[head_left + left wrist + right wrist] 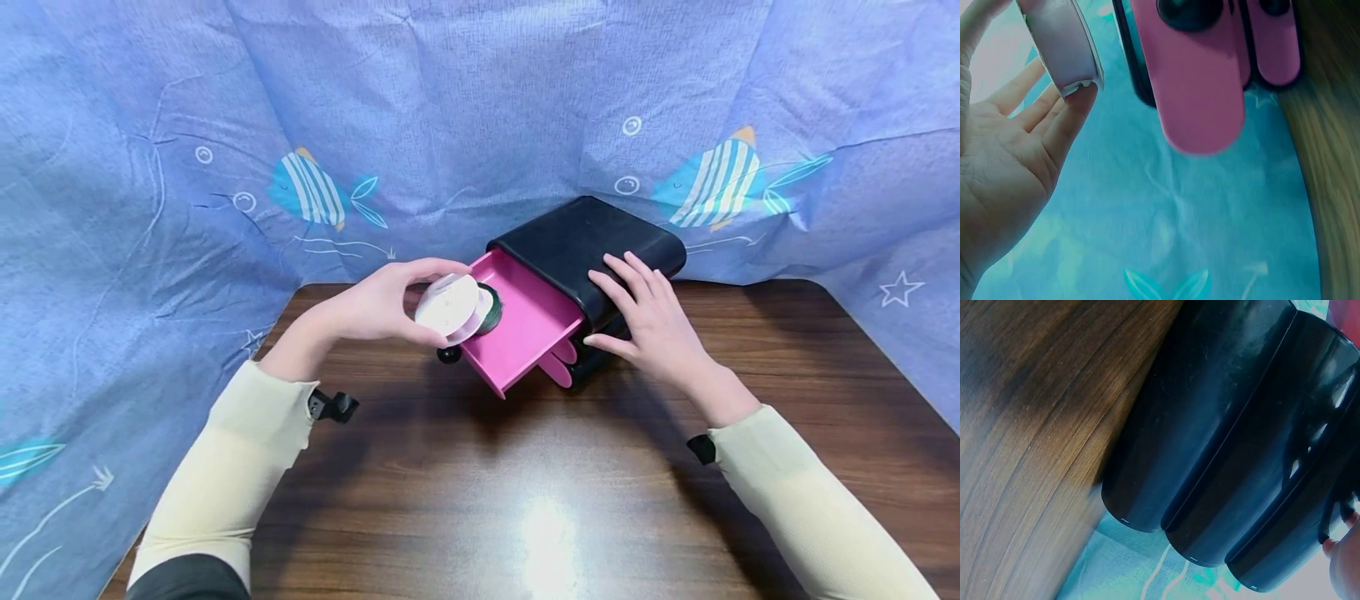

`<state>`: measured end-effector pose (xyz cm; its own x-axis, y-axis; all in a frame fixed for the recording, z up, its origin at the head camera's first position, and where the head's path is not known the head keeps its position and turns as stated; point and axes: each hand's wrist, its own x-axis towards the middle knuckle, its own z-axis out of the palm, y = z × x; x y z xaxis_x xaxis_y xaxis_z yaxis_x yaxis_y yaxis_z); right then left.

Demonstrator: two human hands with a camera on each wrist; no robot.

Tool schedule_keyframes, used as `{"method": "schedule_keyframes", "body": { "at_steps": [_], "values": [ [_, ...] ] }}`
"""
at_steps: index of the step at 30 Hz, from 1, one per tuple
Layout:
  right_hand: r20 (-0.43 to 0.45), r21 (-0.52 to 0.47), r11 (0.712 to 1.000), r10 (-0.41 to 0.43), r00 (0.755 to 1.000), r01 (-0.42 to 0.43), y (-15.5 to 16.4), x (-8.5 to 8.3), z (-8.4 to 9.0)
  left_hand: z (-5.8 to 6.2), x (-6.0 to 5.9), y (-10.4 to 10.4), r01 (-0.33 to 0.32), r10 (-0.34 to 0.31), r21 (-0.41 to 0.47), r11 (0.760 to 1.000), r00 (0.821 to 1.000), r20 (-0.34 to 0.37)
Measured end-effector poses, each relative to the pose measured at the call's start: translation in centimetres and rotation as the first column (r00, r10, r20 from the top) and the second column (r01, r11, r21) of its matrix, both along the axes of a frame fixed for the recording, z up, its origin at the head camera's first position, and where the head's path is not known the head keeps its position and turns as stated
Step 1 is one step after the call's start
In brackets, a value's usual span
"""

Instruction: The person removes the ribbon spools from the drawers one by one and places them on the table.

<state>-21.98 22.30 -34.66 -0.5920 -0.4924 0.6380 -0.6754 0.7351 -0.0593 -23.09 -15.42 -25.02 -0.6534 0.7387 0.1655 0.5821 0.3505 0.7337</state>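
Left hand point(375, 304) gripping white spool point(448, 306) w/ dark thread, over pink drawer point(525, 325), right hand point(648, 317) flat on black box point(585, 237)

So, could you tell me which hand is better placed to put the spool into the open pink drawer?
Left: the left hand holds the spool over the pink drawer.

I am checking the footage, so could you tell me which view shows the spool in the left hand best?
The head view: the spool shows whole, gripped by the left hand over the pink drawer. The left wrist view shows only its rim; the right wrist view shows none.
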Motion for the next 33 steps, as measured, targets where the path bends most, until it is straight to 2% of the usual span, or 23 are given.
{"method": "schedule_keyframes", "body": {
  "at_steps": [6,16,24,33],
  "values": [
    [0.005,0.006,1.0,-0.004,1.0,0.004,0.0,0.1,0.0,-0.4,0.3,-2.9,-0.097,0.096,-0.023,0.995,0.995,-0.02],
    [0.008,0.005,1.0,-0.007,1.0,0.007,-0.2,0.2,0.1,-2.3,0.9,-6.6,-0.241,0.241,0.0,0.97,0.97,-0.026],
    [-0.002,0.003,1.0,-0.005,1.0,0.005,-0.1,0.1,0.0,-4.8,0.1,-8.6,-0.329,0.329,-0.034,0.944,0.944,-0.008],
    [0.0,0.013,1.0,-0.008,1.0,0.008,-0.1,0.0,0.0,-7.9,-1.2,-10.6,-0.387,0.39,-0.075,0.919,0.921,0.017]
  ]
}}
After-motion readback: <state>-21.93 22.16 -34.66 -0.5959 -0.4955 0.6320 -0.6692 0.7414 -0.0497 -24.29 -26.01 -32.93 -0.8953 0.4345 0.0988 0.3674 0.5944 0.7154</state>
